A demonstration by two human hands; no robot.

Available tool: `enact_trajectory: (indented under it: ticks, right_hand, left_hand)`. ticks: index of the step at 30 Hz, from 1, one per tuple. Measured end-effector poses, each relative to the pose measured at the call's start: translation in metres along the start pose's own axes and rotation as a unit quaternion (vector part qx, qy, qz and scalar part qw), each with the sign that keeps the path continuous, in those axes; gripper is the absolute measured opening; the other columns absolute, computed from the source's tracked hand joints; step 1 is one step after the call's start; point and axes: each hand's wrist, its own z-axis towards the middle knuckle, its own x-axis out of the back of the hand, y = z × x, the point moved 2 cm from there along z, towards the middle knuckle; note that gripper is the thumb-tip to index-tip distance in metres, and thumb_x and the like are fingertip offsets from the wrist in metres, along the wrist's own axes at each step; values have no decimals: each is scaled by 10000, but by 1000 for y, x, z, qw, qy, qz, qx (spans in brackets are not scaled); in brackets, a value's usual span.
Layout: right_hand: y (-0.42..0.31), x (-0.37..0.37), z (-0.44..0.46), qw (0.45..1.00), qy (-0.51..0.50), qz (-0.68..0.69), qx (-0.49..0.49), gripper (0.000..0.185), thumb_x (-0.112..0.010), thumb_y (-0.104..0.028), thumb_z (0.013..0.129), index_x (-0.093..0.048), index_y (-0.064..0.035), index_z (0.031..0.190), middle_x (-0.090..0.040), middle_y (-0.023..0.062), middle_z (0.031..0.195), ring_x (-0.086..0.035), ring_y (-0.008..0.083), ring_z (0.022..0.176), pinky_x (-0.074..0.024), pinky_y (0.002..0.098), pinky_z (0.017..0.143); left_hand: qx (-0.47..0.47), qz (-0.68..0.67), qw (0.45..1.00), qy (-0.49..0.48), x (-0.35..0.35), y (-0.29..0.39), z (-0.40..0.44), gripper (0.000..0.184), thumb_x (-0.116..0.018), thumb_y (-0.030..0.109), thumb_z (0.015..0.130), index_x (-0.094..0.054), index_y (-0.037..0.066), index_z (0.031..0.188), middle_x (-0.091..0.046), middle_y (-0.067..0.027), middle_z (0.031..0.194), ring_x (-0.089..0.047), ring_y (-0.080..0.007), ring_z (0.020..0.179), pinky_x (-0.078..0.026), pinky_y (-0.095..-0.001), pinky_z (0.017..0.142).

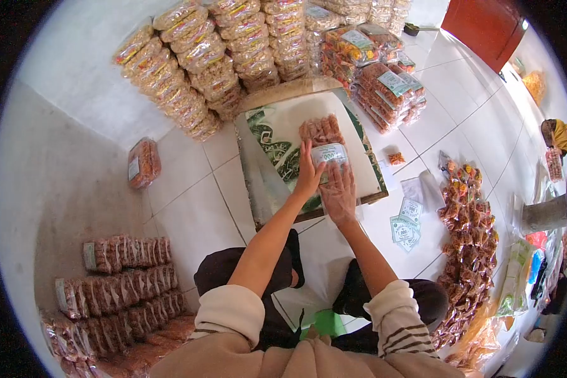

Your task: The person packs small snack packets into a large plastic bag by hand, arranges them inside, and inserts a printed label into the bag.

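A clear plastic bag of brown snacks (322, 130) with a white and green label (329, 154) lies on a low table (290, 113) before me. My left hand (309, 171) grips the bag's left edge, fingers pointing up along it and thumb toward the label. My right hand (339, 192) lies flat over the lower part of the bag, just below the label, with its fingers stretched out. Clear film shows around the right hand; I cannot tell whether it is inside the bag or beneath a fold.
Tall stacks of packaged snacks (192, 57) line the wall. Labelled packs (390, 88) stand behind the table at right. Loose printed labels (406, 223) and a small orange packet (395, 157) lie on the tiles. Rows of filled bags (469, 246) flank me; another person (555, 135) sits far right.
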Motion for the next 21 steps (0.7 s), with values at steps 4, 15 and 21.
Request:
enact_trajectory:
  ticks: [4,15,21]
  right_hand:
    - [1,4,-14,999,-36,36,-11,622,-546,-333,800,-331,-42,1307,-270,109,1378,-193,306,1296,-184,444,1049]
    - [-8,-8,0,999,9,18,-34,586,-504,-233,806,-305,-24,1316,-257,117,1387,-187,303,1300,-143,469,1057]
    - [-22,-11,-3,994,-7,0,-112,535,-480,-227,818,-340,-15,1289,-237,143,1389,-191,340,1288,-149,472,1052]
  left_hand:
    - [105,-130,986,19,0,0,-4,724,-502,310,858,-88,-18,1353,-92,-211,1408,-146,-340,1297,-147,-407,1054]
    - [35,2,999,-21,-5,-3,-1,518,-452,276,886,-264,45,1310,-293,-165,1344,-278,-316,1242,-202,-401,1033]
    - [57,-30,996,65,-11,3,0,414,-408,248,901,-359,87,1279,-329,-199,1309,-321,-347,1201,-245,-427,996]
